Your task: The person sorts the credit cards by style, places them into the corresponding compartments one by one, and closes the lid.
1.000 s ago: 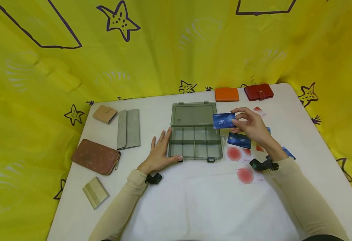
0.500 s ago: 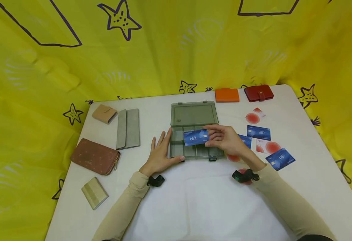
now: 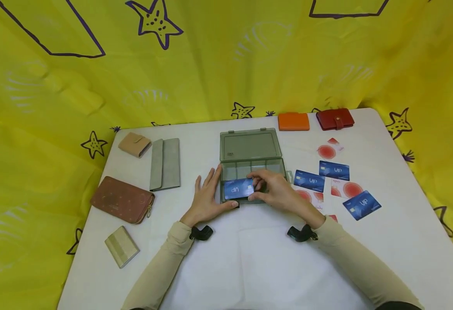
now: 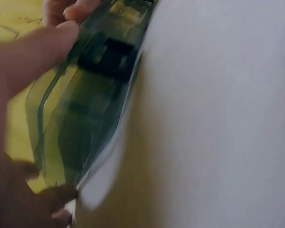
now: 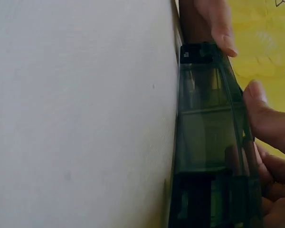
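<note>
A translucent green compartment box (image 3: 273, 164) sits mid-table with its lid (image 3: 251, 145) folded back. Along its left side rests my left hand (image 3: 206, 203), fingers spread and straight, thumb at the front left corner. My right hand (image 3: 278, 192) pinches the right end of a blue VIP card (image 3: 235, 188) between thumb and fingers. The card lies flat over the box's front left compartments. In the left wrist view, my left thumb (image 4: 38, 52) is at the rim of the box (image 4: 85, 109). The right wrist view shows my right thumb (image 5: 268, 116) close to the box front (image 5: 206, 133); the card is hidden there.
Right of the box lie several blue VIP cards (image 3: 334, 170) and red-and-white cards (image 3: 350, 189). Behind stand an orange wallet (image 3: 294, 122) and a red wallet (image 3: 335, 119). To the left are a grey wallet (image 3: 165, 164), a brown zip wallet (image 3: 122, 199) and two small beige wallets (image 3: 135, 144).
My right hand has carried the blue VIP card leftward from beside the box and down to its front left compartments. My left hand has stayed at the box's left side.
</note>
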`<state>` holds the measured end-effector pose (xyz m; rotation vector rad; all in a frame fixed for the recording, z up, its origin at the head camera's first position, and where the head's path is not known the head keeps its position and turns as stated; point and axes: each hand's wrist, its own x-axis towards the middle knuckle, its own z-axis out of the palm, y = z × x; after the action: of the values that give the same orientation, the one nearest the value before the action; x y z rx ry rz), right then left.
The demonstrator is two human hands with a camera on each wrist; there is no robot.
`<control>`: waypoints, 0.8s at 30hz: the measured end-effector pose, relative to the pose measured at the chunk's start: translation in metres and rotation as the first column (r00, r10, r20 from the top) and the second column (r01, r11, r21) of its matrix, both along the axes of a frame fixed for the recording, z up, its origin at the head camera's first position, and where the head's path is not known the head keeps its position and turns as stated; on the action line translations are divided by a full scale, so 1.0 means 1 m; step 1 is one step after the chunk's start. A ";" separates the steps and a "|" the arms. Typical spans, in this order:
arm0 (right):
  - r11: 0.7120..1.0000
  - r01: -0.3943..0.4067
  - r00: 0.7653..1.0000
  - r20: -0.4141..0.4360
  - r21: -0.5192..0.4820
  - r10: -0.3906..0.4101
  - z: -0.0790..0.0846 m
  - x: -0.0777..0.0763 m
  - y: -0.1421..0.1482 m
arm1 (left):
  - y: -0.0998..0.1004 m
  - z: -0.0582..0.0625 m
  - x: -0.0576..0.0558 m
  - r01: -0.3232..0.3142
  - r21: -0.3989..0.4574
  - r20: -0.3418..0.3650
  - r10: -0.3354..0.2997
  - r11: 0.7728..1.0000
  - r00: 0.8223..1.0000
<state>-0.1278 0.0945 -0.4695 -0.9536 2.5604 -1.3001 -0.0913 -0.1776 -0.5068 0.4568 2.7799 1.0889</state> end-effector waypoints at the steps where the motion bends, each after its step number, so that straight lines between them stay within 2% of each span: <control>1: 1.000 -0.002 1.000 -0.010 0.024 0.002 0.001 0.001 -0.001 | -0.003 -0.001 0.000 0.010 0.035 -0.009 -0.009 0.999 1.000; 5: 0.992 -0.032 0.999 -0.034 0.124 0.036 0.005 0.001 0.000 | -0.012 -0.001 0.001 0.045 0.161 -0.036 -0.040 0.986 0.999; 8: 0.991 -0.047 0.998 -0.028 0.124 0.051 0.011 -0.004 0.012 | -0.016 0.000 0.002 0.054 0.210 -0.027 -0.049 0.976 0.998; 10: 0.995 -0.023 0.999 -0.043 0.100 0.027 0.015 -0.012 0.027 | -0.017 0.001 0.002 0.056 0.240 -0.016 -0.054 0.969 0.998; 13: 0.992 0.077 0.996 -0.055 0.095 -0.072 0.023 -0.025 0.061 | -0.017 0.002 0.001 0.058 0.283 -0.016 -0.056 0.957 0.998; 17: 0.955 0.186 0.982 -0.011 0.229 -0.189 0.033 -0.037 0.113 | -0.019 0.002 0.000 0.062 0.310 -0.050 -0.048 0.949 0.998; 21: 0.904 0.175 0.973 0.071 0.389 -0.219 0.034 -0.038 0.150 | -0.020 0.002 0.001 0.066 0.316 -0.074 -0.045 0.946 0.996; 24: 0.875 0.150 0.965 0.125 0.461 -0.232 0.029 -0.035 0.164 | -0.021 0.002 0.002 0.071 0.337 -0.080 -0.047 0.939 0.996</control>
<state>-0.1625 0.2580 -0.4401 -0.4809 2.6824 -0.7228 -0.0891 -0.1983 -0.5052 0.6213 2.6178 1.5759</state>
